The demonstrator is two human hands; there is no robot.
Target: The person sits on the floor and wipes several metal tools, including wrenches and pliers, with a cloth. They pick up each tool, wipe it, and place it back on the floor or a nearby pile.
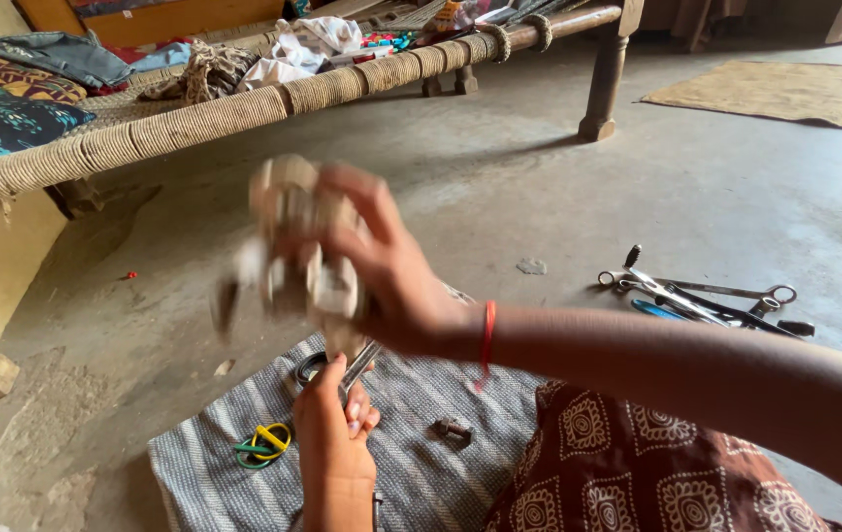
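Gripping blurred pale part (293,246), maybe metal, in right hand (391,286) above striped cloth (421,463); left hand (332,433) clasps slim tool (360,363) beneath; we steady next.

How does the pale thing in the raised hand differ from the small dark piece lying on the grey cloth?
The pale blurred object is large, light grey and held up in the right hand; the small dark metal piece is tiny, brownish and lies untouched on the striped cloth. The pale object is too blurred to identify; the dark piece shows sharply. Both lie near the left hand.
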